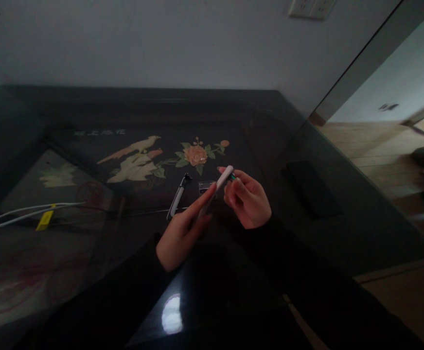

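Note:
Between the thumb and fingers of my left hand (183, 233) is a slim white stick-like handle (224, 178), tilted with its rounded end up and to the right. My right hand (248, 197) is closed at that upper end, pinching a small green piece (233, 177) against or right beside the handle; I cannot tell whether they are joined. Most of the green piece is hidden by the fingers. A razor-like tool (177, 197) with a grey-and-black handle and a small dark head lies left of my hands. Behind the white handle sits a small clear plastic case (206, 185), partly covered.
The dark glass-topped table (270, 272) shows a bird-and-flower picture under its surface. At the right lies a flat black object (312, 189). White cables (15, 214) with a yellow tag (45, 218) run in from the left. A pale wall (142, 43) stands behind the table.

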### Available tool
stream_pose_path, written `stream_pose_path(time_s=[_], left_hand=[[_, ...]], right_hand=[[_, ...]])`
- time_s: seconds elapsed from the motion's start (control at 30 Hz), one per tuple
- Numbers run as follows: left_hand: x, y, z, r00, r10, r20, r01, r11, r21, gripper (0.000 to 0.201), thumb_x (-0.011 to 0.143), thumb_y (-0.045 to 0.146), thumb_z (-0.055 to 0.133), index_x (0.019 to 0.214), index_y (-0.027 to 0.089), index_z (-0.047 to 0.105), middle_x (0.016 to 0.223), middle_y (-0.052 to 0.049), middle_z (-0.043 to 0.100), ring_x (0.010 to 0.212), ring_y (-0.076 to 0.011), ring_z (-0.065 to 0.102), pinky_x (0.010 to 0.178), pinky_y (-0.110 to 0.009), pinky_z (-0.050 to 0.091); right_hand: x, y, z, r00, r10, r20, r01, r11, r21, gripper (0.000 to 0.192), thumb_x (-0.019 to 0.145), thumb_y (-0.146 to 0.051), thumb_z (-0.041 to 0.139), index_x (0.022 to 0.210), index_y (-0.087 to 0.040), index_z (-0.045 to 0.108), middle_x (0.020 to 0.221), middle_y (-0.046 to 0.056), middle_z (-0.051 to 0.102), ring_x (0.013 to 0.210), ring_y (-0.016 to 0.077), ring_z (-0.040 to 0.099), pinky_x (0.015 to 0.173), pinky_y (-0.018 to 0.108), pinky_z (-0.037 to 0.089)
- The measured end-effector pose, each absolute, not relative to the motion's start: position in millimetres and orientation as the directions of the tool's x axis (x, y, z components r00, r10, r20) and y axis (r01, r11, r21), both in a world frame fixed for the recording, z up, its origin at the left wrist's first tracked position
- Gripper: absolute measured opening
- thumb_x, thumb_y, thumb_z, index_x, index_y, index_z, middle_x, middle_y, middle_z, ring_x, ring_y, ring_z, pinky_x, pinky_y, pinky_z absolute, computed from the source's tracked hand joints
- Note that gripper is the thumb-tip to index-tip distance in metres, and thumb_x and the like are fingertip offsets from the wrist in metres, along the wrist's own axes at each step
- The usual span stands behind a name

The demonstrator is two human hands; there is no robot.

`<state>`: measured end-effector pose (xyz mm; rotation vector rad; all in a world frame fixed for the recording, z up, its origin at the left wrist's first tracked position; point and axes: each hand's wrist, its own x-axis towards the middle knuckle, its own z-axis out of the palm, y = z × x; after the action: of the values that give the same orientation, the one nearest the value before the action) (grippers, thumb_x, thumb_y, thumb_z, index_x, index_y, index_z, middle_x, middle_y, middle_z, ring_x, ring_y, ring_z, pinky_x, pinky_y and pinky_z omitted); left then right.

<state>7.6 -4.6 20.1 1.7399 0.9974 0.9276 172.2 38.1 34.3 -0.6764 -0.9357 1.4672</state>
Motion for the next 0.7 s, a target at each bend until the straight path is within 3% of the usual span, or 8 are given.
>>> stream_pose_path(time_s=[0.13, 0.37, 0.7], left_hand=[[8.3, -7.1, 20.2, 0.43, 0.89, 0.152, 0.216, -0.265, 0.94, 0.055, 0.094, 0.021, 0.045, 0.148, 0.024, 0.033, 0.115, -0.008, 0.068, 0.064, -0.0106, 0.061, 0.073, -0.03, 0.056], [7.7, -4.2, 21.5, 0.408, 0.89, 0.201, 0.24, -0.317, 0.917, 0.054, 0.093, 0.021, 0.047, 0.147, 0.022, 0.036, 0.118, -0.009, 0.067, 0.098, -0.0214, 0.066, 0.095, -0.04, 0.05], [5.9, 1.2, 17.1, 0.341, 0.911, 0.233, 0.246, -0.326, 0.913, 0.057, 0.092, 0.017, 0.046, 0.147, 0.023, 0.036, 0.131, -0.011, 0.061, 0.099, -0.0217, 0.065, 0.088, -0.038, 0.054]], right_hand=[[172.4, 37.2, 33.8, -0.105, 0.993, 0.059, -0.514, -0.003, -0.858, 0.046, 0.064, -0.048, 0.08, 0.095, -0.017, 0.067, 0.044, -0.01, 0.051, 0.036, 0.0045, 0.035, 0.037, 0.023, 0.02], [171.9, 37.7, 32.2, -0.114, 0.991, 0.07, -0.507, 0.002, -0.862, 0.046, 0.065, -0.05, 0.078, 0.095, -0.017, 0.067, 0.044, -0.01, 0.049, 0.038, 0.0054, 0.033, 0.038, 0.024, 0.019], [172.2, 36.3, 33.9, -0.135, 0.984, 0.119, -0.52, 0.032, -0.854, 0.041, 0.069, -0.049, 0.077, 0.09, -0.018, 0.062, 0.043, -0.01, 0.049, 0.037, 0.0056, 0.034, 0.038, 0.023, 0.019]])
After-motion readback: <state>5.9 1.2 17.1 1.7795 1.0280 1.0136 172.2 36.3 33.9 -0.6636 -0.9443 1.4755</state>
